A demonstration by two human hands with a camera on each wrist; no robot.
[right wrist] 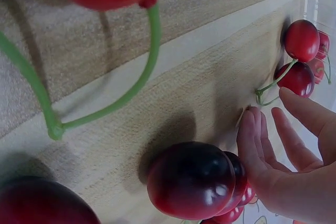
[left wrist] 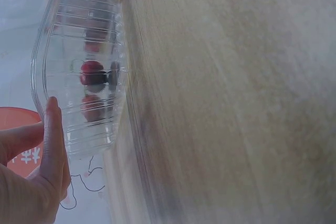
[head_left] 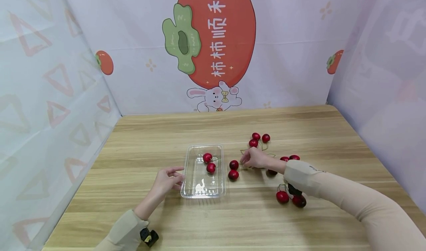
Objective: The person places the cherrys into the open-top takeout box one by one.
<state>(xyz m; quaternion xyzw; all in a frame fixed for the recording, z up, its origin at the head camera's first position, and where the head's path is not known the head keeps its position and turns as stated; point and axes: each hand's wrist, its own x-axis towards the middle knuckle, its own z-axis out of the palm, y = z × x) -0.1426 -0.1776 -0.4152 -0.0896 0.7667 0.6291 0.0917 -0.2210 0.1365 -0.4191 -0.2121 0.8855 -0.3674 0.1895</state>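
A clear plastic box (head_left: 203, 196) stands on the table with two red cherries (head_left: 211, 168) inside. My left hand (head_left: 168, 179) is at the box's left side, and in the left wrist view its straight fingers (left wrist: 52, 135) lie along the wall near the rim. Right of the box lies a pair of dark red cherries (head_left: 233, 175) joined by green stems. My right hand (head_left: 255, 158) reaches beside this pair. In the right wrist view its fingertips are spread close to the stem joint (right wrist: 259, 93), with nothing pinched between them.
Behind my right hand lie several cherries (head_left: 256, 136) with stems. More cherries (head_left: 294, 158) lie past its wrist, and another joined pair (head_left: 282, 197) is under the forearm. A printed cloth backdrop (head_left: 286, 58) rises behind the wooden table (head_left: 159, 136).
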